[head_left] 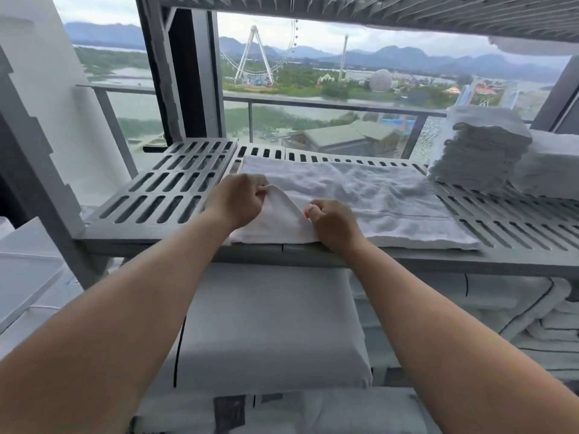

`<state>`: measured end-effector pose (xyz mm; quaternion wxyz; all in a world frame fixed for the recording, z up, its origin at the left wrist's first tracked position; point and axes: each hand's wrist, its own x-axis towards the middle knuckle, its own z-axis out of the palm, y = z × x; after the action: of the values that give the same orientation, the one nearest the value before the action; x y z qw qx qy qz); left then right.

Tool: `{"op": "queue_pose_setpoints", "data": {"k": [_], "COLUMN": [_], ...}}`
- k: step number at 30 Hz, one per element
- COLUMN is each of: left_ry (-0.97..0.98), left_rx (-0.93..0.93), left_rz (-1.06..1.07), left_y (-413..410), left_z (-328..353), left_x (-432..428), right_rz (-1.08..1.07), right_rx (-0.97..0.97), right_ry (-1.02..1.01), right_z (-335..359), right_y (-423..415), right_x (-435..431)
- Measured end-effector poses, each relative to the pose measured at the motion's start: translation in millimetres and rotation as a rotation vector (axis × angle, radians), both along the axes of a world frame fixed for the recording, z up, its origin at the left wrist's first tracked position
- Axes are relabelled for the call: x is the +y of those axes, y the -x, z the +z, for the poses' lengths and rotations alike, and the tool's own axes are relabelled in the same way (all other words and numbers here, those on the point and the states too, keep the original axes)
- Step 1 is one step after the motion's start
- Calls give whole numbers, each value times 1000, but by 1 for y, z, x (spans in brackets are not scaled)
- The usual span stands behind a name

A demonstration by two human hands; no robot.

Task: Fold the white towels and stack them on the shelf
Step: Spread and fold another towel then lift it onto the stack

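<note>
A: White towel (360,195) lies flat on the grey shelf (438,260), with a folded stack (479,151) at the right end.
B: We pinch its near-left corner, with left hand (235,198) and right hand (332,223) both curled on the lifted flap.
A: Its front hem runs along the shelf's edge; bare slats (163,189) lie to our left.

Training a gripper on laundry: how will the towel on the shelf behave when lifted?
Likely floppy: the towel drapes in a soft peak where the left hand and right hand pinch its end. Probably light, since pinches alone raise it. Its rough pile should resist sliding on the slotted shelf.
</note>
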<state>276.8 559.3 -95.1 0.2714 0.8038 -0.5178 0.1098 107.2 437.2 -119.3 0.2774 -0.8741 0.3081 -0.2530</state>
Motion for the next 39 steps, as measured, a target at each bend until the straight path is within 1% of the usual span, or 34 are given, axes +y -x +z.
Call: {"op": "queue_pose_setpoints", "data": {"k": [3, 5, 8, 11, 13, 16, 18, 20, 22, 26, 29, 32, 34, 36, 39], "left_ry": [-97, -118, -111, -21, -24, -99, -78, -36, -6, -19, -50, -102, -114, -117, -129], "left_rx": [-24, -16, -26, -39, -34, -55, -104, -228, -325, -325, -388, -495, -547, -572, -538], "left_rz": [-6, -6, 20, 11, -24, -77, -72, -62, -60, -60, -52, -66, -87, -132, -179], "left_y": [6, 9, 12, 13, 17, 22, 25, 29, 35, 42, 40, 40, 40, 39, 35], "left_z": [-14, -14, -13, -15, -18, -24, -26, -28, -29, -35, -38, -36, -35, -35, -33], "left_x": [14, 22, 33, 42, 47, 52, 54, 52, 46, 37, 38, 39, 42, 46, 49], "right_rz": [65, 104, 133, 179, 176, 110, 24, -50, -54, -55, -65, -35, 6, 30, 19], "right_rx": [66, 81, 83, 45, 22, 14, 1, -47, -102, -187, -174, -145, -124, -114, -93], "right_ry": [94, 144, 206, 248, 265, 313, 364, 398, 458, 592, 677, 651, 683, 721, 703], "right_z": [-1, -3, -8, -12, -14, -18, -22, -26, -31, -35, -37, -35, -36, -36, -33], "right_y": [2, 4, 10, 18, 21, 20, 19, 20, 20, 21, 22, 26, 30, 32, 31], "right_x": [3, 5, 7, 7, 7, 7, 7, 7, 8, 8, 9, 12, 14, 14, 13]}}
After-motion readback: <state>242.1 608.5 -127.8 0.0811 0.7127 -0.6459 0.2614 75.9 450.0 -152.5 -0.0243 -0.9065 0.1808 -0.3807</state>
